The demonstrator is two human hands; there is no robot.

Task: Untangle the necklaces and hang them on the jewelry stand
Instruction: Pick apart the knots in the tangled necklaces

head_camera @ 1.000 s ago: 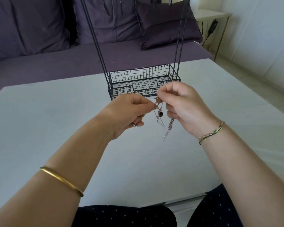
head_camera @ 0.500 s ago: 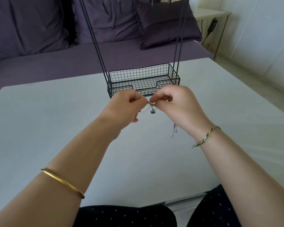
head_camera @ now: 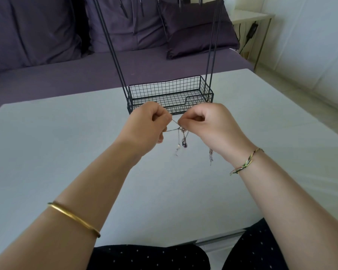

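Note:
A knot of thin silver necklaces (head_camera: 180, 131) hangs in the air between my two hands, above the white table (head_camera: 66, 152). My left hand (head_camera: 148, 127) pinches a chain on the left of the knot. My right hand (head_camera: 207, 125) pinches the chains on the right. A dark oval pendant (head_camera: 184, 143) and a pale pendant (head_camera: 177, 149) dangle below the knot. A loose chain end (head_camera: 210, 155) hangs under my right wrist. The black wire jewelry stand (head_camera: 170, 94) stands just behind my hands; its upright rods run out of the top of the view.
The stand's mesh basket (head_camera: 201, 88) sits on the table at the base of the rods. A purple sofa (head_camera: 66, 71) with cushions lies behind the table. A small white side table (head_camera: 250, 15) with a cable stands at the back right.
My hands have drawn slightly apart and the chains have dropped lower, so both pendants now hang in view. The loose chain end still dangles under my right wrist.

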